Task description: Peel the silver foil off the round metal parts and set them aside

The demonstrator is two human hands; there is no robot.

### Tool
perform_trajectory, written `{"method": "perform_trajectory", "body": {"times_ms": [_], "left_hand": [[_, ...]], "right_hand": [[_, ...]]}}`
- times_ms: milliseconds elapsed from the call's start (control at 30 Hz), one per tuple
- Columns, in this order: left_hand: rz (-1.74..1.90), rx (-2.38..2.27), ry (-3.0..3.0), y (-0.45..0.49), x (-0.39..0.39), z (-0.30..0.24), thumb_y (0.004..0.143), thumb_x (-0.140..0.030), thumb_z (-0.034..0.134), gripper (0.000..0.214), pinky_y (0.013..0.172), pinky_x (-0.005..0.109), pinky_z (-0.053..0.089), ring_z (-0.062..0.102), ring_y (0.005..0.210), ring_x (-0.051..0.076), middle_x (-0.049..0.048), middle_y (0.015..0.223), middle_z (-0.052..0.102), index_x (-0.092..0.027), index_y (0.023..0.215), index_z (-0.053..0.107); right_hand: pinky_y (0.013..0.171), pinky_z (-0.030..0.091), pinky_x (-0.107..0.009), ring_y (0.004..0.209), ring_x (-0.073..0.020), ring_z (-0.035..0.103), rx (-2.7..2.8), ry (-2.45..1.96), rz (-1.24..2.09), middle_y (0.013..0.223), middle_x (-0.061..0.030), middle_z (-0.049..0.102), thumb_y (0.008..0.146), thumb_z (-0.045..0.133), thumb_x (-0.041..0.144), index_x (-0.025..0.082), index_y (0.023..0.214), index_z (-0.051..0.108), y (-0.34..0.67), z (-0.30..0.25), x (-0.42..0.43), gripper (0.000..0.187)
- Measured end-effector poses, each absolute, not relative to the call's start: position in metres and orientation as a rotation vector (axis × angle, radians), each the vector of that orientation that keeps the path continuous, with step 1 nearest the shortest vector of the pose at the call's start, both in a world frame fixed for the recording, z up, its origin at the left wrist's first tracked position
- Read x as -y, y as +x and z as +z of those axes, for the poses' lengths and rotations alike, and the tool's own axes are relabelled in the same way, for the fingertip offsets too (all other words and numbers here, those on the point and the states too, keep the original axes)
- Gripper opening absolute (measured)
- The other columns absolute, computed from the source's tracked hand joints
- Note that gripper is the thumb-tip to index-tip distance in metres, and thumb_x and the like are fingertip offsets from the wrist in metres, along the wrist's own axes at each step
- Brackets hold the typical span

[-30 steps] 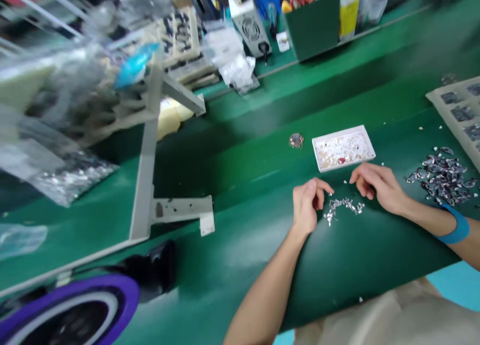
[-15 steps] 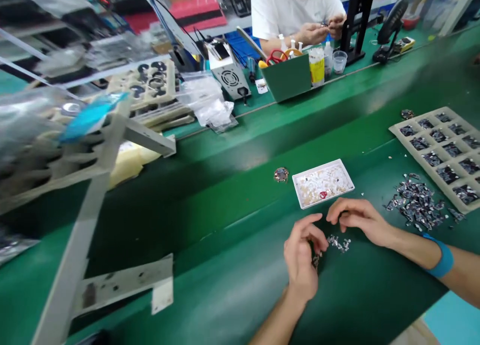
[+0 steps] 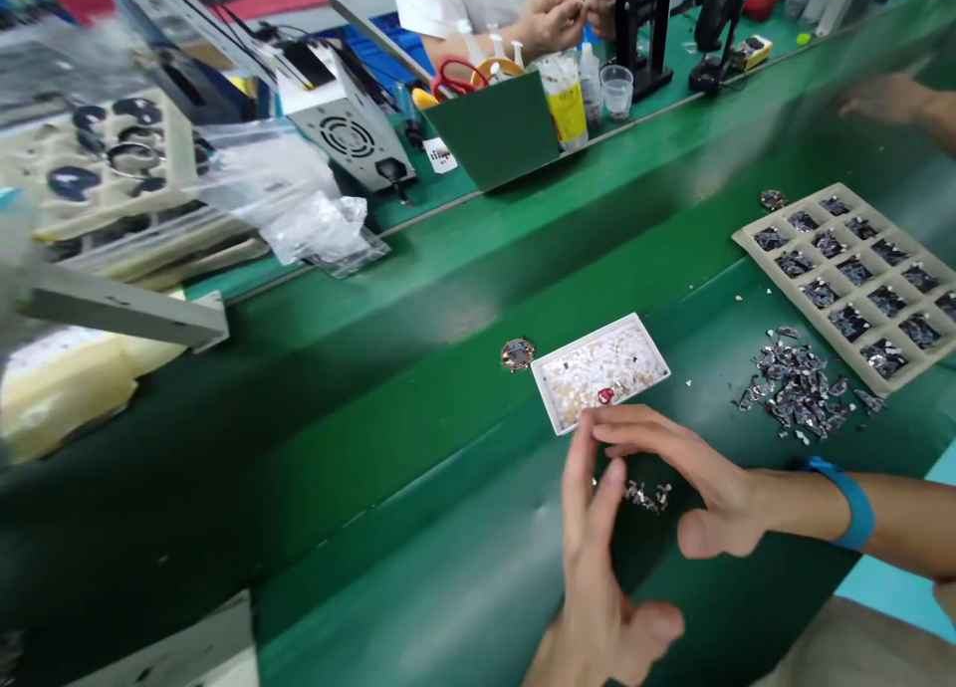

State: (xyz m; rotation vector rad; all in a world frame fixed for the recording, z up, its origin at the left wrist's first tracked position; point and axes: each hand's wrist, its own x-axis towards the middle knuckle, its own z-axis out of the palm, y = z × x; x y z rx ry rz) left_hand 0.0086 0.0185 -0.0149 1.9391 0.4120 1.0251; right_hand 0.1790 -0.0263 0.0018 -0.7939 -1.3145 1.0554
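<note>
My left hand point(image 3: 597, 587) is held above the green table with its fingers stretched and its thumb apart. Opposite it, my right hand point(image 3: 709, 473) reaches in from the right, also with extended fingers, and wears a blue wristband point(image 3: 847, 503). The fingertips of both hands meet or overlap near the front edge of a white tray point(image 3: 544, 400). Between the hands lies a small heap of shiny metal pieces point(image 3: 648, 496), partly hidden by my fingers. Neither hand visibly holds anything. Tiny white pieces and a red item point(image 3: 605, 395) lie in the white tray.
A pile of dark metal parts point(image 3: 799, 388) lies at right, beside a beige compartment tray point(image 3: 792, 295) of similar parts. One round component point(image 3: 517, 353) sits left of the white tray. Across the bench, a person's hands point(image 3: 557, 20) work behind a green box point(image 3: 497, 134). Another hand point(image 3: 888, 100) shows upper right.
My fingers have straightened and the two hands have come together at the fingertips. Metal bits beside my left palm no longer show there. The view has shifted; a hand has appeared at upper right.
</note>
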Motion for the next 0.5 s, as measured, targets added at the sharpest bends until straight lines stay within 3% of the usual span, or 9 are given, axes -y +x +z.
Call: {"method": "perform_trajectory", "body": {"times_ms": [67, 167, 200, 267, 333, 367, 433, 467, 500], "left_hand": [[0.932, -0.337, 2.000, 0.011, -0.011, -0.015, 0.095, -0.082, 0.045, 0.092, 0.121, 0.079, 0.021, 0.009, 0.160, 0.050, 0.0180, 0.176, 0.006, -0.029, 0.168, 0.026], [0.883, -0.279, 2.010, 0.013, -0.004, -0.015, 0.096, -0.080, 0.043, 0.089, 0.121, 0.076, 0.026, 0.008, 0.160, 0.049, 0.0168, 0.177, 0.003, -0.029, 0.168, 0.027], [0.906, -0.280, 2.004, 0.013, -0.004, -0.016, 0.098, -0.078, 0.043, 0.087, 0.121, 0.074, 0.030, 0.010, 0.160, 0.048, 0.0160, 0.177, 0.004, -0.030, 0.168, 0.027], [0.993, -0.355, 1.933, 0.013, -0.007, -0.016, 0.100, -0.074, 0.044, 0.082, 0.119, 0.070, 0.038, 0.021, 0.159, 0.047, 0.0169, 0.176, 0.011, -0.031, 0.168, 0.026], [1.086, -0.484, 1.762, 0.014, -0.010, -0.015, 0.103, -0.068, 0.046, 0.075, 0.114, 0.063, 0.048, 0.040, 0.152, 0.043, 0.0195, 0.170, 0.029, -0.029, 0.165, 0.031], [1.118, -0.540, 1.678, 0.015, -0.011, -0.015, 0.105, -0.064, 0.048, 0.070, 0.111, 0.058, 0.052, 0.049, 0.146, 0.039, 0.0199, 0.163, 0.038, -0.028, 0.163, 0.036], [1.148, -0.621, 1.588, 0.019, -0.008, -0.014, 0.105, -0.053, 0.056, 0.059, 0.103, 0.046, 0.057, 0.061, 0.130, 0.031, 0.0178, 0.147, 0.054, -0.025, 0.155, 0.045], [1.144, -0.650, 1.596, 0.022, -0.006, -0.014, 0.104, -0.046, 0.060, 0.053, 0.099, 0.042, 0.058, 0.064, 0.124, 0.028, 0.0161, 0.139, 0.059, -0.024, 0.151, 0.048], [1.125, -0.684, 1.621, 0.026, -0.003, -0.014, 0.103, -0.037, 0.064, 0.048, 0.096, 0.038, 0.058, 0.065, 0.119, 0.025, 0.0144, 0.133, 0.063, -0.023, 0.148, 0.050]], "right_hand": [[0.129, 0.022, -0.059, 0.161, -0.0346, 0.017, 1.494, -0.723, 1.044, 0.171, -0.0096, 0.030, 0.094, 0.070, 0.064, 0.036, 0.168, 0.024, 0.177, 0.000, 0.029, 0.091], [0.129, 0.021, -0.062, 0.163, -0.0349, 0.011, 1.693, -0.721, 1.071, 0.172, -0.0106, 0.028, 0.096, 0.067, 0.065, 0.037, 0.170, 0.009, 0.175, -0.004, 0.034, 0.098], [0.127, 0.027, -0.060, 0.162, -0.0352, 0.015, 1.687, -0.778, 1.041, 0.172, -0.0117, 0.027, 0.097, 0.067, 0.064, 0.036, 0.170, 0.010, 0.176, -0.004, 0.034, 0.097], [0.115, 0.049, -0.051, 0.153, -0.0333, 0.039, 1.535, -0.931, 0.956, 0.170, -0.0146, 0.031, 0.100, 0.064, 0.062, 0.034, 0.168, 0.021, 0.180, -0.001, 0.034, 0.085], [0.091, 0.063, -0.037, 0.126, -0.0250, 0.064, 1.310, -1.066, 0.877, 0.152, -0.0147, 0.054, 0.104, 0.062, 0.052, 0.031, 0.158, 0.042, 0.188, 0.006, 0.031, 0.061], [0.082, 0.063, -0.032, 0.110, -0.0205, 0.070, 1.230, -1.121, 0.829, 0.135, -0.0120, 0.064, 0.105, 0.062, 0.044, 0.029, 0.147, 0.053, 0.193, 0.012, 0.029, 0.045], [0.078, 0.061, -0.029, 0.094, -0.0164, 0.070, 1.191, -1.207, 0.634, 0.109, -0.0066, 0.070, 0.100, 0.071, 0.029, 0.025, 0.118, 0.066, 0.203, 0.023, 0.026, 0.019], [0.082, 0.059, -0.030, 0.093, -0.0165, 0.069, 1.210, -1.222, 0.513, 0.098, -0.0045, 0.069, 0.098, 0.073, 0.027, 0.024, 0.104, 0.067, 0.207, 0.029, 0.026, 0.009], [0.078, 0.057, -0.030, 0.086, -0.0159, 0.067, 1.160, -1.220, 0.367, 0.089, -0.0028, 0.067, 0.099, 0.072, 0.030, 0.024, 0.093, 0.063, 0.210, 0.034, 0.026, 0.012]]}}
